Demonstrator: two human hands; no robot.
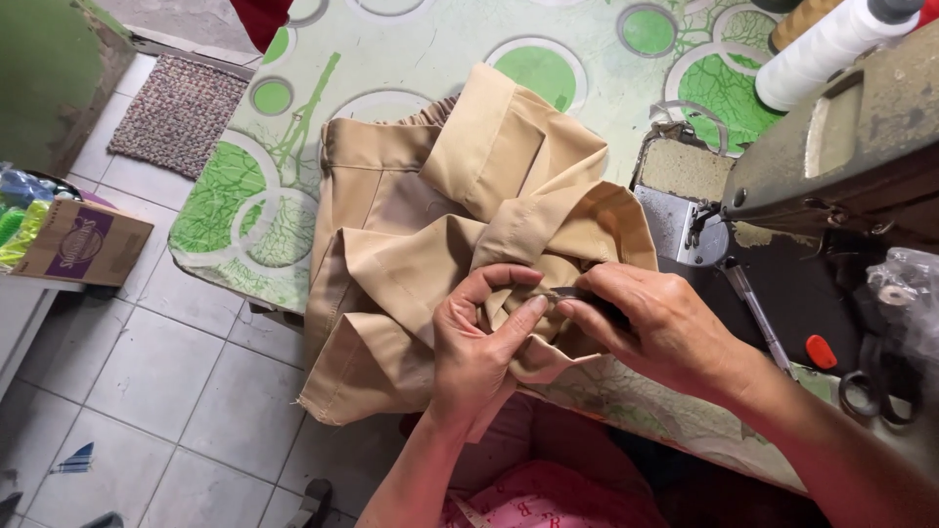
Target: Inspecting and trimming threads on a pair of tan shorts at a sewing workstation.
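Head view: our left hand [479, 342] and right hand [650, 328] pinch a folded edge of the tan garment [411, 244], its bulk spreading away from our fingertips over the green-patterned table [245, 196].

A table [293, 108] covered in a pale cloth patterned with green circles stands on a floor of light grey tiles [186, 391]. A woven grey mat [179, 112] lies on the tiles beyond it, and a cardboard box [83, 242] sits at the left edge.
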